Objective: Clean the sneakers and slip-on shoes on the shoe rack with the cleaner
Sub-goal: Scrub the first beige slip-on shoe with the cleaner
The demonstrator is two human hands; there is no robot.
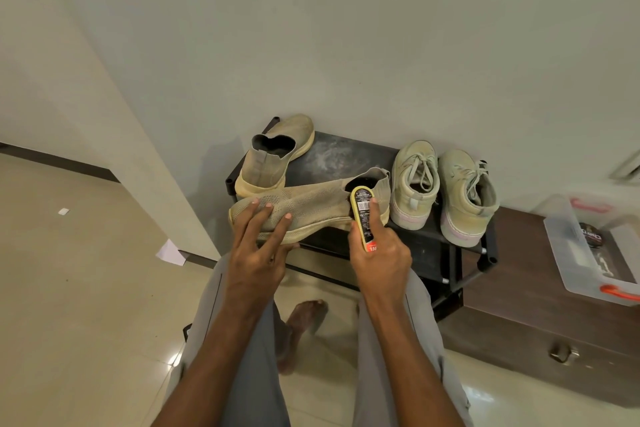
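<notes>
Left hand (258,246) holds slip-on (304,210); right grip (377,253) wraps cleaner (363,215), hiding its applicator.

Black shoe rack (346,156) carries one slip-on (273,156) and two sneakers (443,191)

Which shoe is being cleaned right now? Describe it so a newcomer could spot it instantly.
Find the black shoe rack against the wall. Across its front edge lies a beige knit slip-on, toe pointing left, held at the toe by the left hand while the right hand presses the yellow cleaner near its collar. Unlike its upright mate and the laced sneakers, it lies sideways.
</notes>
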